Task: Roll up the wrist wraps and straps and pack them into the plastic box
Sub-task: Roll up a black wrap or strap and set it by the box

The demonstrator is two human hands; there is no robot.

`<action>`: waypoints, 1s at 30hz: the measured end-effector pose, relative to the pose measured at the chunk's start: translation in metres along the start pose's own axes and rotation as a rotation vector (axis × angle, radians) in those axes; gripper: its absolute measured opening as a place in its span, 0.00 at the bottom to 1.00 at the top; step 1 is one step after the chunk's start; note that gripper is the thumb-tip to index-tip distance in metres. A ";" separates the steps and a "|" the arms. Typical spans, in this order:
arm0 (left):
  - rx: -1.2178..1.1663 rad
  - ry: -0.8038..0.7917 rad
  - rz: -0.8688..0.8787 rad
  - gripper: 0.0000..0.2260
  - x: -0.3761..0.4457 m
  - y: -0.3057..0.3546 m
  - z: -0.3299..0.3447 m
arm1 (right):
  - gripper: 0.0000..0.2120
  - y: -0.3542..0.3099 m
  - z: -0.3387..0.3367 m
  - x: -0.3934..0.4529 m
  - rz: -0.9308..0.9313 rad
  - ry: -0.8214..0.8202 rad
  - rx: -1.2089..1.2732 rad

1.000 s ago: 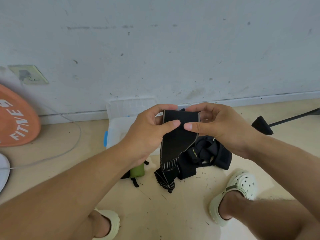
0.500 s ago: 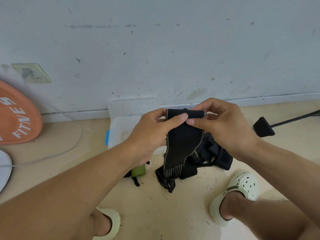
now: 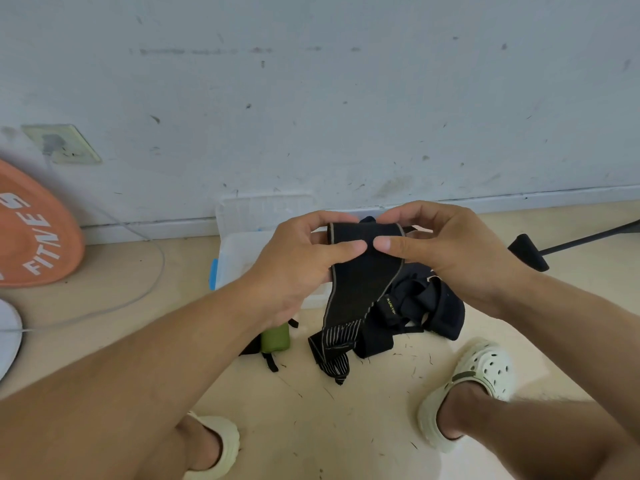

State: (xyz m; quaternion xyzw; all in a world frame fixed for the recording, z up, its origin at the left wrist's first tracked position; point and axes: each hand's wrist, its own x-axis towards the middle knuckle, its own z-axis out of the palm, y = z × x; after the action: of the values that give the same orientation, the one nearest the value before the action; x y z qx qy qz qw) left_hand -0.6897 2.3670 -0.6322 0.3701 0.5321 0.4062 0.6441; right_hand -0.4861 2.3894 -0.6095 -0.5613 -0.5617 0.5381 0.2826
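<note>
Wrap (image 3: 360, 282): top edge pinched by left hand (image 3: 298, 265) and right hand (image 3: 446, 251); tail hangs below.
Risk: loose thumbs could let the roll start crooked.

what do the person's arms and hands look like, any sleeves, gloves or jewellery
Both forearms are bare, with no sleeve in view. The left hand and right hand wear no gloves, and no rings, watch or wristband show on the visible sides. The thumbnails are short and unpainted.
</note>
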 end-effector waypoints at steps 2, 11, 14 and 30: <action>0.037 -0.012 0.028 0.15 0.000 0.000 0.000 | 0.26 0.002 -0.001 0.001 0.016 0.002 0.055; 0.065 -0.025 0.053 0.13 -0.001 -0.001 0.000 | 0.20 0.001 0.002 -0.002 0.016 -0.013 0.063; 0.063 -0.024 0.046 0.12 -0.001 0.000 -0.001 | 0.14 0.001 0.004 -0.002 -0.013 0.004 0.010; -0.052 -0.040 -0.098 0.07 -0.002 0.006 0.003 | 0.11 0.002 0.003 -0.007 -0.062 0.053 -0.009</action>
State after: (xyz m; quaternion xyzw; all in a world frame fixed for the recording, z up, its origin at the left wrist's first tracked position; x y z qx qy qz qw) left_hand -0.6880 2.3676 -0.6254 0.3350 0.5257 0.3805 0.6832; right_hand -0.4863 2.3817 -0.6098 -0.5589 -0.5736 0.5114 0.3115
